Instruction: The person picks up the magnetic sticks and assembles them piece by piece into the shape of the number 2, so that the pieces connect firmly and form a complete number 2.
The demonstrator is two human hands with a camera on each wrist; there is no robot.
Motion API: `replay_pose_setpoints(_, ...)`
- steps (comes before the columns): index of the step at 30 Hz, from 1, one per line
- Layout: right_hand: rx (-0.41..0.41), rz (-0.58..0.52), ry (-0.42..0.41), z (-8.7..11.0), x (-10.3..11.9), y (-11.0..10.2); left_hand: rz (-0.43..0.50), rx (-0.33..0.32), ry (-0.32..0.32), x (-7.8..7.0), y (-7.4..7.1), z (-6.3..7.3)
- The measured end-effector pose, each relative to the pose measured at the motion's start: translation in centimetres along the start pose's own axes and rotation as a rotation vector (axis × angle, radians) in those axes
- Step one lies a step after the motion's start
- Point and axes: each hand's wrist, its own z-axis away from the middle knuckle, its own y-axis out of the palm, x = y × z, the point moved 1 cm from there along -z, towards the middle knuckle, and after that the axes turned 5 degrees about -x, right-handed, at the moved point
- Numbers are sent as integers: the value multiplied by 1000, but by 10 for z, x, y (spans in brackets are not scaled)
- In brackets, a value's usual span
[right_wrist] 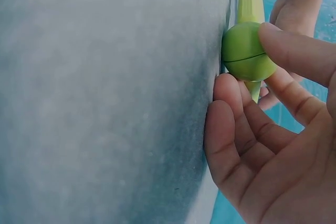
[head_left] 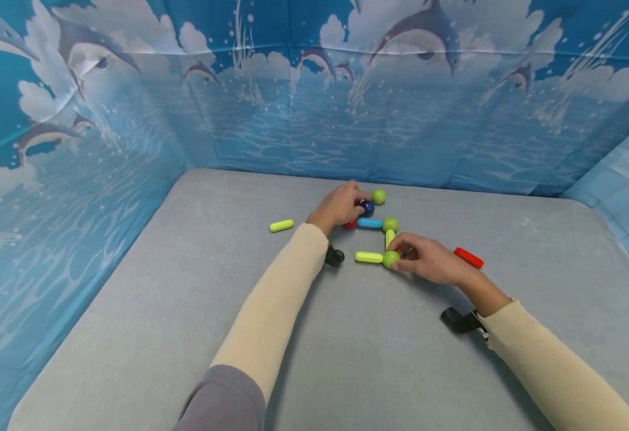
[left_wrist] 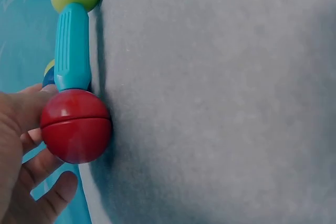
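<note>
A chain of toy rods and balls lies on the grey table. My right hand [head_left: 428, 258] pinches its near green ball [right_wrist: 244, 51] between thumb and fingers. From that ball a yellow-green rod [head_left: 369, 257] points left, and another yellow-green rod [head_left: 390, 239] runs back to a second green ball [head_left: 390, 224]. A light blue rod [left_wrist: 72, 48] links that one to a red ball [left_wrist: 76, 126], partly covered by my left hand in the head view. Beyond the red ball, my left hand [head_left: 339, 207] grips a dark blue ball [head_left: 367, 208] between thumb and fingers.
Just behind the dark blue ball sits a loose green ball [head_left: 378, 197]. A yellow-green rod [head_left: 281, 225] lies apart on the left, and a red rod [head_left: 468, 258] lies beyond my right wrist. Dolphin-print curtains [head_left: 314, 131] hang along the table's back and sides.
</note>
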Motion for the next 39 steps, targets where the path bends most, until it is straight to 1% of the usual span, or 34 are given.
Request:
replay_pose_setpoints(5,-2,-7,3,0,0,-1,9,-22,11,-2,0,-2)
replay_pose_setpoints(7,1,-9,3,0,-1,-1,12,-13,11,-4,1,-3)
replay_pose_setpoints(10,7,-13,4,0,-1,0,14,1,-5,-4,3,-4)
replay_pose_setpoints(14,7,-14,4,-1,0,1,44,3,-21,-2,5,-4)
replay_pose_setpoints(18,7,-14,0,-2,0,3,79,-11,-22,1,5,-1)
replay_pose_setpoints(21,5,-8,4,-2,-1,3,113,-42,-23,0,3,2)
replay_pose_setpoints(23,0,-3,1,-1,-2,2,144,-67,-14,-1,0,4)
replay_pose_setpoints(26,-10,-3,2,-1,-2,0,187,-90,36,-3,-9,6)
replay_pose_setpoints(29,-10,-6,-6,-1,-2,-1,210,-69,76,-5,-19,14)
replay_pose_setpoints(32,-8,-2,-7,0,-2,-2,211,-38,97,-4,-28,26)
replay_pose_setpoints(36,-1,-1,-3,0,-1,-1,211,-21,135,4,-37,49)
replay_pose_setpoints(39,-5,-4,-1,1,0,-1,213,-39,171,12,-43,72)
